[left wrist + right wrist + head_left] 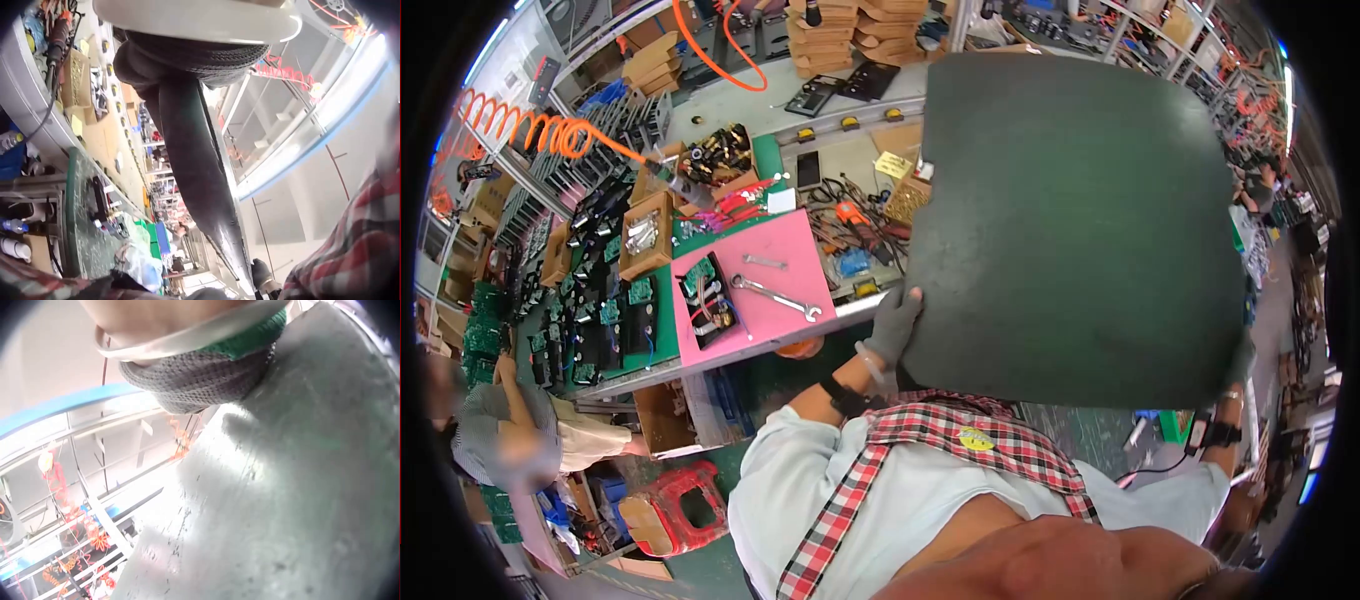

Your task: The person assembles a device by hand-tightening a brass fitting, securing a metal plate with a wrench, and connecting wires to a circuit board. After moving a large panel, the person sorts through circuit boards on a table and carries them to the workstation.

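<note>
A large dark green mat [1080, 230] with rounded corners fills the right half of the head view, held up in front of the body. My left hand [895, 322], in a grey knit glove, grips its left edge with the thumb on the near face. At the opposite edge my right hand [1243, 362] holds on, mostly hidden behind the mat. The left wrist view shows the mat [187, 150] nearly edge-on and slightly bowed below the glove. Up close in the right wrist view, the gloved right hand [200, 381] holds the edge of a scuffed, shiny face [281, 487].
A bench to the left carries a pink sheet [785, 255] with two wrenches and a circuit-board assembly [708, 298]. Parts boxes, cables and an orange coiled hose [550, 130] surround it. A red stool [690, 508] stands below, near another person [510, 430] at far left.
</note>
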A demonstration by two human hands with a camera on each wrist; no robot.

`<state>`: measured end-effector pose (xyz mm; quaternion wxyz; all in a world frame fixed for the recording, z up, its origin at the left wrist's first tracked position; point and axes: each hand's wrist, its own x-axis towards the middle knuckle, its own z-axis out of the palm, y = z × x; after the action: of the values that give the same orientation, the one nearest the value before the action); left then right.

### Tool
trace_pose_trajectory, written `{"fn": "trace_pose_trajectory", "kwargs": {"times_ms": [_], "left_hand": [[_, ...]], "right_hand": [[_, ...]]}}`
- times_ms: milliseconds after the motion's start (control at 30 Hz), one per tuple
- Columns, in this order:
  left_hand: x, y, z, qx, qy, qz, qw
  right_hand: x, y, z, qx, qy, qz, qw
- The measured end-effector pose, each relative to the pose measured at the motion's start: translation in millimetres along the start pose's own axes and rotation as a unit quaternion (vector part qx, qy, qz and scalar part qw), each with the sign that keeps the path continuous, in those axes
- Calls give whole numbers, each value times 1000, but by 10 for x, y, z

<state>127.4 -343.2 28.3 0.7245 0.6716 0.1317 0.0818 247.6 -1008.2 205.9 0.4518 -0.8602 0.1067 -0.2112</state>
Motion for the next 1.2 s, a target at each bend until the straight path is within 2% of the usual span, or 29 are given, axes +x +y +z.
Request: {"fn": "trace_pose_trajectory", "kwargs": {"times_ms": [33,67,100,200,233,300,333,400,533,600,633,700,733,767,867,900,1000,1100,1167,1200], "left_hand": [[45,146,-44,-5,39,17,999],[208,-16,-147,23,61,-5,998],[339,-49,-227,40,82,-19,996],[792,-193,-370,54,148,-12,987],[933,-211,-397,51,169,-5,984],[1119,134,-411,72,190,-86,975],[1189,301,-394,81,199,-134,967],[1409,222,-435,88,233,-160,955],[1672,295,-364,155,240,-220,933],[1837,458,-203,193,232,-257,918],[1891,382,-170,216,248,-265,906],[1909,83,-150,261,245,-209,910],[1852,-118,-178,280,240,-186,911],[1840,-405,-293,274,203,-202,918],[2027,-53,-42,312,117,-224,916],[2100,170,96,373,101,-248,888],[2395,356,143,456,-73,-317,828],[2695,595,272,545,-184,-177,799],[2596,409,195,517,-141,-92,839],[2572,351,152,502,-116,-46,856]], "right_hand": [[412,201,325,-6,8,-82,997],[553,-98,721,-202,-17,-102,974],[672,-490,1113,-389,-40,-124,912],[1787,-144,2301,-408,-113,-146,894],[1814,-504,2677,-418,-134,-111,892],[2245,-367,3457,-415,-172,-185,874],[2400,-418,3714,-366,-170,-131,905],[2128,-949,4222,-260,-159,-12,952],[2567,217,5083,-449,-302,-173,823],[2701,606,5282,-501,-348,-236,756],[2705,807,5352,-497,-323,-259,762],[2696,919,5377,-440,-329,-224,805],[2667,834,5286,-416,-333,-204,821],[2656,666,5243,-396,-364,-137,832],[2798,650,5170,-343,-286,-2,895],[2791,549,5132,-314,-296,38,901],[3020,1103,5178,-339,-330,-29,880],[2862,565,5316,-232,-318,31,919],[2351,-94,5532,-302,-352,-127,877],[2151,7,5774,-329,-391,-134,849]]}}
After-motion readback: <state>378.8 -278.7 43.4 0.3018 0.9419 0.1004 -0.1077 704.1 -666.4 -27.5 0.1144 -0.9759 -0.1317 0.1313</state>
